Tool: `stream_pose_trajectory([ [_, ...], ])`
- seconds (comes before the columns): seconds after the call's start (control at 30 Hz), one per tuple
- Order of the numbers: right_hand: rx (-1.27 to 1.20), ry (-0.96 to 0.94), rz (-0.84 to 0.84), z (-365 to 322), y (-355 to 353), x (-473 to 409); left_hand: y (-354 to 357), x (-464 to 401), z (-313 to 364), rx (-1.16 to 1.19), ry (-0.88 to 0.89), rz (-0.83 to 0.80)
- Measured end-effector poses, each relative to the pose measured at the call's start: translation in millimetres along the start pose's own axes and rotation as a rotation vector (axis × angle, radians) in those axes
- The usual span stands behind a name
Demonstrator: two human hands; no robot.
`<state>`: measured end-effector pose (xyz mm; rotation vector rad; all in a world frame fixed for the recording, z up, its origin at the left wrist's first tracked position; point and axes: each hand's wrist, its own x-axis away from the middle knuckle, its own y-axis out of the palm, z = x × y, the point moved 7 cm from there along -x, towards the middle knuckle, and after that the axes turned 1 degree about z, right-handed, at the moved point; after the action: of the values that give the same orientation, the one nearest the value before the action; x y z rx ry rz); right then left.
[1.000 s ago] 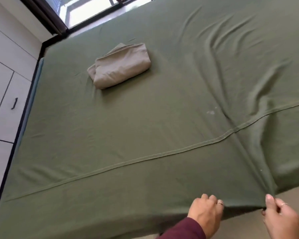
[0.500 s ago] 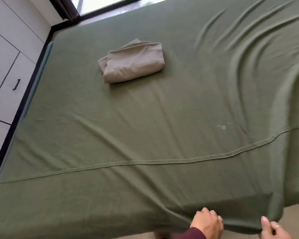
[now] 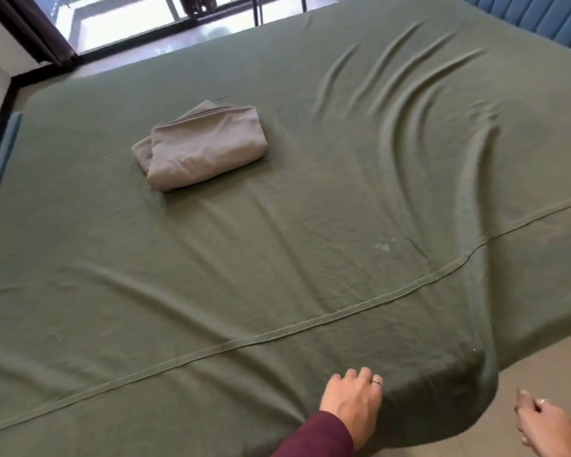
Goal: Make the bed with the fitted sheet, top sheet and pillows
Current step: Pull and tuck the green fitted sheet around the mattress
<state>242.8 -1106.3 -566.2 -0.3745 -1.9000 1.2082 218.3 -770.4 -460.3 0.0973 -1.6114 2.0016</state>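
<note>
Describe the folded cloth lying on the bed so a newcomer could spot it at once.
Start from the green sheet that covers the whole bed. On its far left part, toward the window, lies a folded beige cloth. It is the only loose bundle on the sheet and the only pale item against the green.

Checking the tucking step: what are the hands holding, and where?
Nothing is gripped. The left hand rests on the green sheet near its corner; the right hand hangs free.
</note>
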Motion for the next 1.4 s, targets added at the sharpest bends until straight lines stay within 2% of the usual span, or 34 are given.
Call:
stream_pose_trajectory([
  [0.07, -0.003, -0.012, 0.034, 0.9, -10.3, -27.2, -1.0, -10.2, 1.2, -0.037, -0.022, 0.008],
  [0.17, -0.067, 0.002, 0.092, -13.3, -54.1, -51.2, -16.7, -40.6, 20.4, -0.066, -0.021, 0.146],
  [0.27, -0.139, 0.003, 0.139, -27.6, -94.9, -90.2, -36.1, -78.1, 52.9, -0.086, -0.004, 0.205],
  [0.4, -0.181, 0.027, 0.103, -49.8, -146.0, -137.0, -55.7, -137.1, 113.7, -0.101, 0.017, 0.245],
  [0.6, -0.133, 0.016, 0.043, -67.8, -203.9, -210.1, -59.7, -241.8, 204.9, -0.151, 0.01, 0.151],
  [0.7, -0.144, -0.019, 0.025, -79.6, -212.5, -246.7, -52.3, -282.2, 226.8, -0.153, -0.063, 0.077],
  [0.83, -0.154, -0.002, -0.013, -85.1, -201.8, -270.3, -44.5, -303.8, 234.0, -0.207, -0.077, -0.024],
  [0.93, -0.139, -0.023, 0.041, -83.5, -202.0, -273.5, -51.8, -312.7, 239.0, -0.241, -0.024, -0.062],
  [1.03, -0.118, -0.143, 0.076, -85.5, -209.4, -274.6, -57.5, -325.8, 251.6, -0.203, 0.07, -0.091],
  [1.17, -0.156, -0.154, 0.197, -50.8, -243.5, -291.6, -76.2, -338.8, 283.1, -0.01, 0.057, -0.008],
  [1.23, -0.128, -0.142, 0.248, -26.0, -253.4, -296.5, -68.1, -335.6, 300.6, 0.039, 0.111, -0.042],
  [1.4, -0.121, -0.143, 0.064, -19.9, -230.4, -294.9, -49.0, -342.4, 295.3, -0.005, 0.081, -0.227],
])
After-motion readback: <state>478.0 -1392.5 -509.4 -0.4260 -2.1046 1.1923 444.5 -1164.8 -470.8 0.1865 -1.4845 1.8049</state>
